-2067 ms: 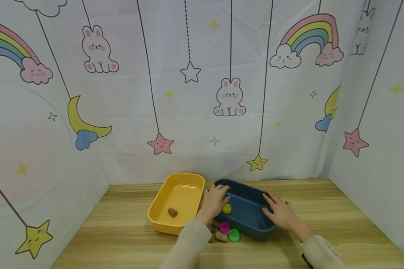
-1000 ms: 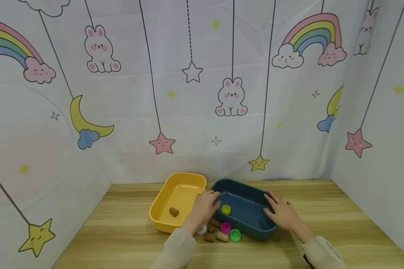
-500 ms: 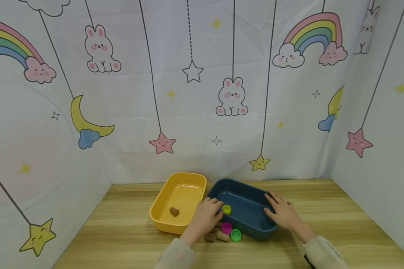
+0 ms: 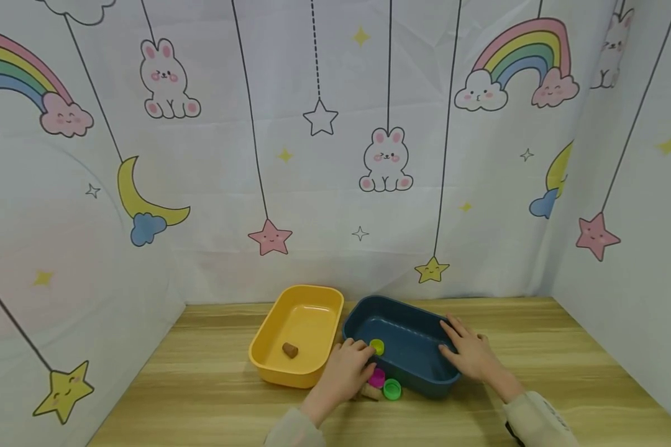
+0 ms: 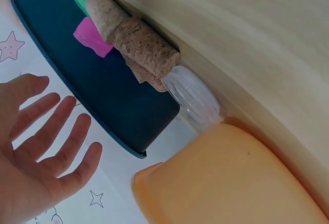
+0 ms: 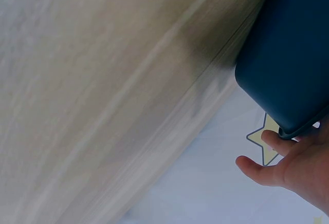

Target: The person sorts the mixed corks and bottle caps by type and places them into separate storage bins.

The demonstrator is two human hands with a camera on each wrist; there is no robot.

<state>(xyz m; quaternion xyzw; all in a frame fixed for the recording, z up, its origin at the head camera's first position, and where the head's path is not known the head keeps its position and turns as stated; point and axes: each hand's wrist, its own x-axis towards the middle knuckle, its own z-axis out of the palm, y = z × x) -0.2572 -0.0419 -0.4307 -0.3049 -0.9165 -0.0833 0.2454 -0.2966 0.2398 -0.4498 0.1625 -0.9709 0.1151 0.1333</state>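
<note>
My left hand is over the left end of the blue tub, above the small things lying in front of it. Its fingers are loosely spread with nothing between them, as the left wrist view shows. Below the hand are several corks, a clear ridged cap, a pink cap and a green cap. A yellow-green cap is inside the blue tub. My right hand rests on that tub's right rim, fingers extended and holding nothing else.
Left of the blue tub stands a yellow tub with one brown cork inside. The wood-grain table meets a printed cloth wall behind and at both sides.
My left hand has come back toward me from over the blue tub's left end, and now covers some of the corks. The right hand stays on the rim.
</note>
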